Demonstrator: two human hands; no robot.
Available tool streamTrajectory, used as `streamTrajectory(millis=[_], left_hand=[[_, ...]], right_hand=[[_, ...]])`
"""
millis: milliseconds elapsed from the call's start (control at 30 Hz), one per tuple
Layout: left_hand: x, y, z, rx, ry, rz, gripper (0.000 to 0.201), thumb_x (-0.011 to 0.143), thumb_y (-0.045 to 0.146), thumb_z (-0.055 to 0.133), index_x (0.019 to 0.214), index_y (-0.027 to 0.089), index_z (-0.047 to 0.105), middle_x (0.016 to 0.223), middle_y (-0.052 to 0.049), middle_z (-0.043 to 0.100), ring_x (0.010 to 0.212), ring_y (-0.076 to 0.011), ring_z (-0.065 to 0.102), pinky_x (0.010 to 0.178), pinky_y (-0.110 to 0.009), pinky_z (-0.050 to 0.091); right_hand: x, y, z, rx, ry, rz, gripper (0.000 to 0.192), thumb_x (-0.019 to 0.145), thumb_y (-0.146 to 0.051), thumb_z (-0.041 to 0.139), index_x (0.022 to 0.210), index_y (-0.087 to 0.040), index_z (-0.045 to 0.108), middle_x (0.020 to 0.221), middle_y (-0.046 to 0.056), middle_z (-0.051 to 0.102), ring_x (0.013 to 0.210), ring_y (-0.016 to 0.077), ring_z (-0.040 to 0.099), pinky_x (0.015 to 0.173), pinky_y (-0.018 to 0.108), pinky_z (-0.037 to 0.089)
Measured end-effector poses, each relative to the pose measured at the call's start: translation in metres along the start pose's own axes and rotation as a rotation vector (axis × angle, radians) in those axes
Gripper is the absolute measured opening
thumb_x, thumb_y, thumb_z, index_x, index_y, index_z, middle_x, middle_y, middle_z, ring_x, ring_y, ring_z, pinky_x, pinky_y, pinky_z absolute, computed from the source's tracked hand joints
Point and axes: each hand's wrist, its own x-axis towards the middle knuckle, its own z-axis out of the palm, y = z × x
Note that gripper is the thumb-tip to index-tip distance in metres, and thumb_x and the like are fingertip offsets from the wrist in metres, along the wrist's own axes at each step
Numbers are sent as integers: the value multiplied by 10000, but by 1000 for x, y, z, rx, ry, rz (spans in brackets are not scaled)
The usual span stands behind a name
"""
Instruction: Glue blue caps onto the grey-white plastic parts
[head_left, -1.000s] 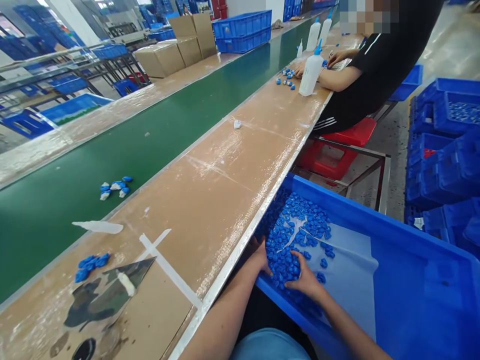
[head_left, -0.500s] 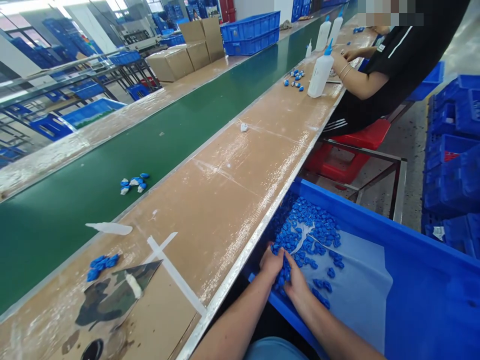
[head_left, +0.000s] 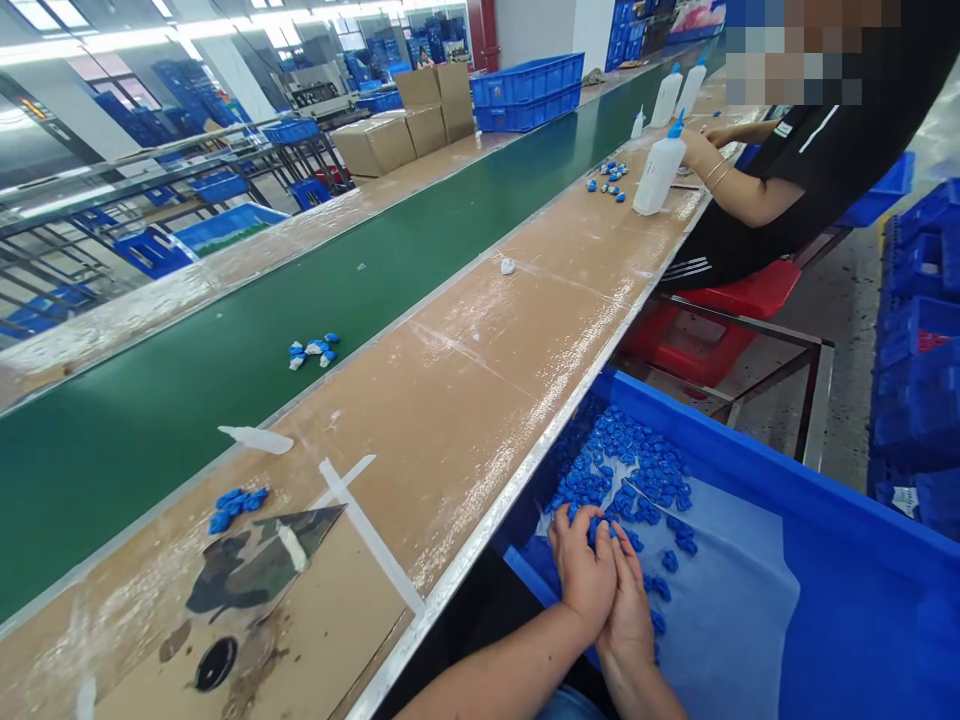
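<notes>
My left hand (head_left: 585, 562) and my right hand (head_left: 628, 590) are cupped together over the near left part of a large blue plastic bin (head_left: 862, 580). Between them they hold a clump of small blue pieces (head_left: 598, 530), mostly hidden by the fingers. Many more such loose blue pieces (head_left: 637, 450) lie in the bin, on a translucent white sheet (head_left: 739, 590). On the worktop (head_left: 480, 400) to the left, a small heap of the same blue pieces (head_left: 236, 507) rests beside a camouflage-patterned cloth (head_left: 247, 565).
A green conveyor belt (head_left: 420, 240) runs along the worktop, with several blue-and-white pieces (head_left: 313, 350) on it. A white squeeze bottle (head_left: 259, 438) lies near its edge. Farther along stands a bottle with a blue cap (head_left: 660, 170), next to a seated co-worker (head_left: 757, 190).
My hands have come together around the blue pieces, the left now overlapping the right, and lifted slightly. The camera view has shifted, so the scene sits farther right and lower.
</notes>
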Motion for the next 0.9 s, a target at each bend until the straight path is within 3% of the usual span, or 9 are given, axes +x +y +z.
streamTrajectory(millis=[133,233,333,433,533,667,800,900], left_hand=[[-12,28,-9,-78,8,96,224,843,191,481,982,231,652,1139,-92,521,1119,-249,463,1005,-439,370],[-17,57,-26,-142,68,224,214,837,179,502,974,239,655,1151,-90,508,1119,-248,452,988,-440,391],[-14,84,-55,-160,169,368,210,828,157,521,957,247,660,1120,-84,517,1092,-238,458,958,-414,413],[3,92,-92,-113,363,468,194,829,164,527,950,237,660,1081,-83,523,1063,-230,467,946,-400,407],[33,75,-128,-72,610,482,171,846,205,517,955,213,648,1065,-90,531,1067,-232,471,948,-401,393],[77,26,-167,-100,872,434,159,863,274,490,904,201,625,963,-79,576,987,-220,518,911,-404,410],[106,-19,-194,-46,985,372,207,873,276,420,850,200,612,887,-76,625,920,-225,542,863,-418,433],[112,-32,-206,-20,995,351,215,871,273,398,867,199,600,931,-102,627,980,-258,545,891,-472,410]], right_hand=[[-16,-26,3,-1,4,-90,540,735,-476,623,1230,-289,511,1107,-9,661,1027,189,619,895,318,497],[-31,-52,15,-23,-45,-216,471,786,-471,570,1230,-328,498,1155,-25,629,1026,174,608,913,332,484],[-42,-74,42,0,-154,-291,446,804,-466,558,1226,-341,493,1220,-21,583,1075,180,579,945,363,462],[-48,-77,88,48,-346,-303,460,796,-471,572,1214,-290,508,1192,13,594,1073,202,582,981,406,425],[-50,-60,144,-28,-602,-402,414,842,-479,488,1181,-246,535,1126,33,631,1040,199,596,950,406,440],[-51,-26,205,-141,-792,-528,364,851,-475,451,990,-203,648,1027,63,672,972,199,606,901,392,459],[-51,-6,240,-267,-886,-707,315,848,-432,474,794,-225,706,995,69,681,1022,204,566,985,416,375],[-55,-6,250,-393,-914,-846,238,828,-365,530,715,-271,717,956,32,709,1002,212,578,1054,478,265]])
